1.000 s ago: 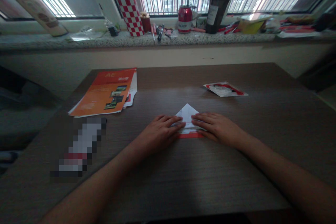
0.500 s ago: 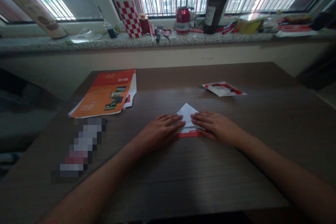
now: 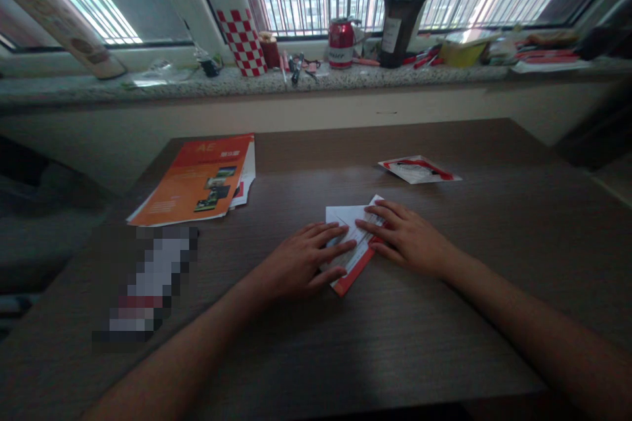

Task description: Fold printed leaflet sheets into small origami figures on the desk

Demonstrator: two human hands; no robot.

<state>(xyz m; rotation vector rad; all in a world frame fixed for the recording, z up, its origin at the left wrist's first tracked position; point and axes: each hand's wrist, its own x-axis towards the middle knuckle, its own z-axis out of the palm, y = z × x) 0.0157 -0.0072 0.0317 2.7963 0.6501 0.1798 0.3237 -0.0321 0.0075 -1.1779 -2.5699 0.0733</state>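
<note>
A folded sheet of paper [image 3: 347,214], white with a red-orange strip along its lower right edge, lies slanted on the brown table [image 3: 276,355]. On its left side rests my left hand [image 3: 309,256], fingers spread over the paper. My right hand [image 3: 407,237] lies on the upper right part, fingers stretched out and pressing on it. Both hands partly cover the sheet. Farther back sits another folded paper piece [image 3: 419,171], white with red and black marks, touched by neither hand.
An orange booklet [image 3: 182,177] lies at the back left over other papers. Nearer me is a pixelated, blurred object [image 3: 153,283]. The windowsill [image 3: 172,89] beyond holds a checkered bottle [image 3: 244,43], a red can [image 3: 340,45], a dark lidded cup [image 3: 401,26] and clutter.
The folded paper has turned from straight to slanted, its red strip now running diagonally. My left hand's fingers have spread wider, and my right hand has shifted slightly. The camera view moved a little.
</note>
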